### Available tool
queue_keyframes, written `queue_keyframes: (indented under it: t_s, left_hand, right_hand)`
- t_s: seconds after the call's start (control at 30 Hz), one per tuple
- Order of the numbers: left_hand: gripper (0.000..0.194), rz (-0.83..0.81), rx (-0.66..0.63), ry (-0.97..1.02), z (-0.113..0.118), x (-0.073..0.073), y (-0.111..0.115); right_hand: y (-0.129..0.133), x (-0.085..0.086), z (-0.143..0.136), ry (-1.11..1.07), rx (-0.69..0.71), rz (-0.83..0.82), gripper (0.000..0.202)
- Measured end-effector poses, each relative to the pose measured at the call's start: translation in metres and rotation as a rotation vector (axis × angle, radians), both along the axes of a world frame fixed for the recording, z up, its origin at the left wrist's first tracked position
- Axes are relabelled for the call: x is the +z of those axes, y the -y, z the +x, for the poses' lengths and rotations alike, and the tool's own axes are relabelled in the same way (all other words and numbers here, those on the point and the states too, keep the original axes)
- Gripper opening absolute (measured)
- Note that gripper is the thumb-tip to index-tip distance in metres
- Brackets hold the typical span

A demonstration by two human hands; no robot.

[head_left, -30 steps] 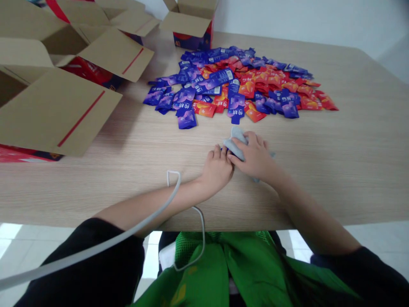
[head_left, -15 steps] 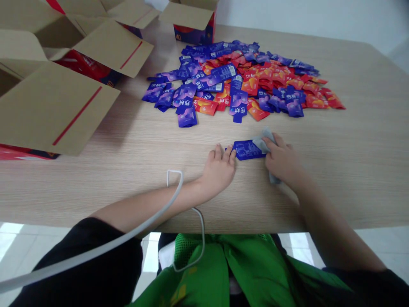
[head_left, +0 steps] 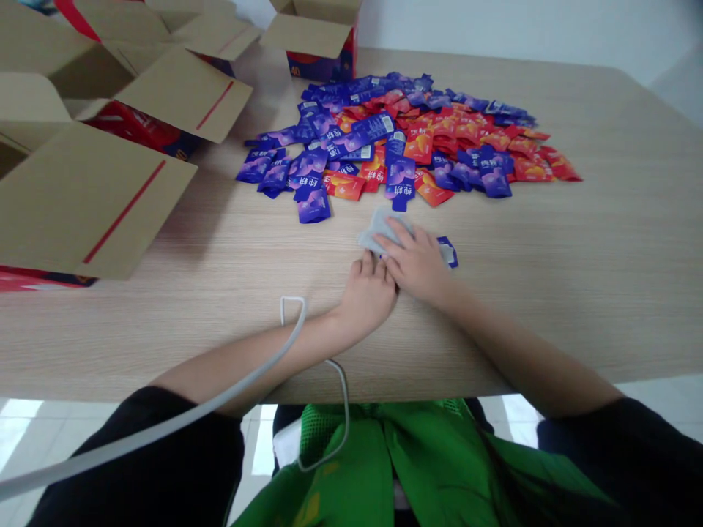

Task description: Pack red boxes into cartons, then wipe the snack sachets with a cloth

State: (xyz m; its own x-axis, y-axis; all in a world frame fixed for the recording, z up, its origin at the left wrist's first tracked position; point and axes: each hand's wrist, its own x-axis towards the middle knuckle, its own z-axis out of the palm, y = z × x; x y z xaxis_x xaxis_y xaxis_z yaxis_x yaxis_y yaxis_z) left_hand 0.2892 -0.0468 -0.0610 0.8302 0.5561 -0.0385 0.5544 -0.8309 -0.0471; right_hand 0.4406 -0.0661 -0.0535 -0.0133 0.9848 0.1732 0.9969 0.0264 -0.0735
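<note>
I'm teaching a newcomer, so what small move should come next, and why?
Probably have the right hand draw the grey cloth rightward along the blue packet: the cloth sits by the left hand, while the packet's right end pokes out.

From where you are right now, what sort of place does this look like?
Possibly a packing or sorting workspace: opened printed cartons stand beside a heap of blue and red packets, all on a wide wood-grain table.

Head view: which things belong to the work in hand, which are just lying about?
In hand: pale grey cloth under right hand; flat blue pouch at left hand.
Apparently lying about: heap of purple and orange-red pouches; open brown cardboard boxes.
</note>
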Motion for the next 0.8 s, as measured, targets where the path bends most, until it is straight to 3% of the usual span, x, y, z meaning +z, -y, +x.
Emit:
queue_keyframes:
  t_s: [0.13,0.57,0.7,0.8]
  left_hand:
    - [0.05,-0.006,0.023,-0.011,0.002,0.003,0.003]
    - [0.052,-0.02,0.025,0.004,0.002,0.004,0.001]
    - [0.053,-0.004,0.023,0.021,0.0,0.001,0.001]
    - [0.052,0.011,0.012,0.019,-0.001,0.0,0.002]
  right_hand:
    - [0.003,-0.02,0.004,0.067,-0.066,-0.047,0.052]
    - [0.046,-0.034,0.069,-0.06,-0.359,0.065,0.056]
    - [0.048,-0.028,0.09,-0.123,-0.39,0.09,0.055]
    - [0.037,-0.014,0.088,-0.205,-0.315,0.157,0.058]
